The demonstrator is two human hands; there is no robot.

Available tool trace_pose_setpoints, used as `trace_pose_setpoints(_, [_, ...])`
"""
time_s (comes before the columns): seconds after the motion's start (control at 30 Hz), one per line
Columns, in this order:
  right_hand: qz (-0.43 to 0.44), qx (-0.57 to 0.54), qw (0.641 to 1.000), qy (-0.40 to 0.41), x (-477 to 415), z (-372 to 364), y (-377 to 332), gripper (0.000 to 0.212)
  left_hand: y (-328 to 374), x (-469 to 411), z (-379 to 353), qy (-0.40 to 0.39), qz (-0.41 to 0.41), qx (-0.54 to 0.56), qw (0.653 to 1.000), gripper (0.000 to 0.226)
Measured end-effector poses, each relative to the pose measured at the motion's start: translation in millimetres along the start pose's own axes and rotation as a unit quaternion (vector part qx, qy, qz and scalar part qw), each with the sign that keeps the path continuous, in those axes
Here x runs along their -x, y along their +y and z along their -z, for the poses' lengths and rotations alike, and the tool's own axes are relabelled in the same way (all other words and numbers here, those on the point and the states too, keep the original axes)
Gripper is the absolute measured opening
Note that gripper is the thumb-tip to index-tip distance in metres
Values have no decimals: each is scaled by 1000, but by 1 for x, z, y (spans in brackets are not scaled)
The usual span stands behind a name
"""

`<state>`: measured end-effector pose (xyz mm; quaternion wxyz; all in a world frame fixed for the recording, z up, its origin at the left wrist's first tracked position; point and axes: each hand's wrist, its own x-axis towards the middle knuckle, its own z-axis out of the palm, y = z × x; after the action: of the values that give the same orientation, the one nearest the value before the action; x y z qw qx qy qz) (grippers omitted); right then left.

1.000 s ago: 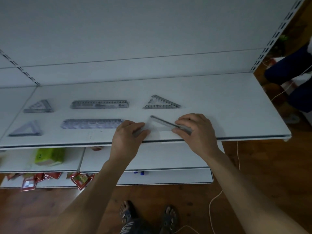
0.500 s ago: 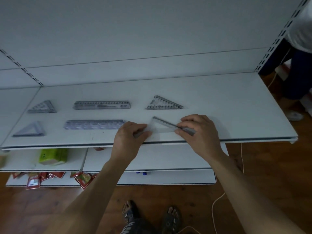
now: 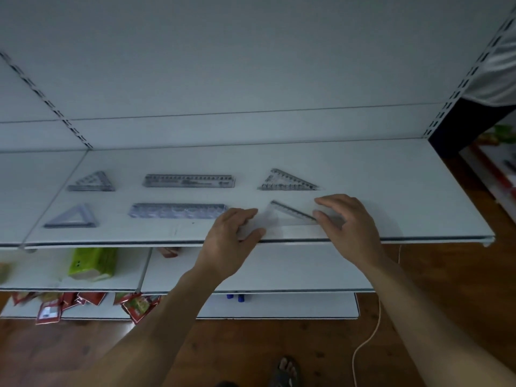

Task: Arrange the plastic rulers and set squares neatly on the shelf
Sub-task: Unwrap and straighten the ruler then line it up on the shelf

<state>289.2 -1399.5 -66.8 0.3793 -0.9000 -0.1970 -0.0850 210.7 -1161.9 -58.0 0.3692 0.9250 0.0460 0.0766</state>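
Observation:
On the white shelf [image 3: 391,191] lie two rows of clear plastic pieces. The back row holds a set square [image 3: 92,182], a ruler [image 3: 188,181] and another set square [image 3: 287,181]. In front lie a third set square [image 3: 72,217] and a second ruler [image 3: 176,210]. To their right, near the shelf's front edge, a clear set square [image 3: 287,217] lies flat between my hands. My left hand [image 3: 231,236] pinches its left corner. My right hand [image 3: 349,222] holds its right end with thumb and fingertips, the fingers a little spread.
Lower shelves carry a green pack [image 3: 93,262], red packets [image 3: 139,305] and small blue items [image 3: 236,297]. A white cable [image 3: 368,336] runs over the wooden floor. Another person [image 3: 491,79] stands at the far right, past the shelf's end. My foot [image 3: 284,372] shows below.
Both hands stay on the clear set square at the same spot. My right fingers have spread slightly. The person at the right has come closer to the shelf's end.

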Motion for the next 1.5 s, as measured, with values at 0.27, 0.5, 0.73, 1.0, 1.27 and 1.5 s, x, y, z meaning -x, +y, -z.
trace_pose_setpoints(0.27, [12,4,999,-31,-41,-45,-93,26,-33,23,81,56,6,-46,997,28])
trace_pose_setpoints(0.5, [49,14,990,-132,-72,-142,-244,33,-111,70,218,114,32,-144,983,31])
trace_pose_setpoints(0.73, [128,-15,965,-230,-69,-269,-414,39,-210,149,359,142,127,-212,959,41])
trace_pose_setpoints(1.0, [202,-13,932,-300,-62,-386,-547,40,-305,211,459,184,234,-238,925,43])
trace_pose_setpoints(1.27, [239,-31,903,-356,-88,-513,-643,42,-408,226,529,218,305,-219,900,41])
trace_pose_setpoints(1.5, [241,-58,889,-385,-142,-640,-734,41,-511,189,619,240,324,-216,889,37])
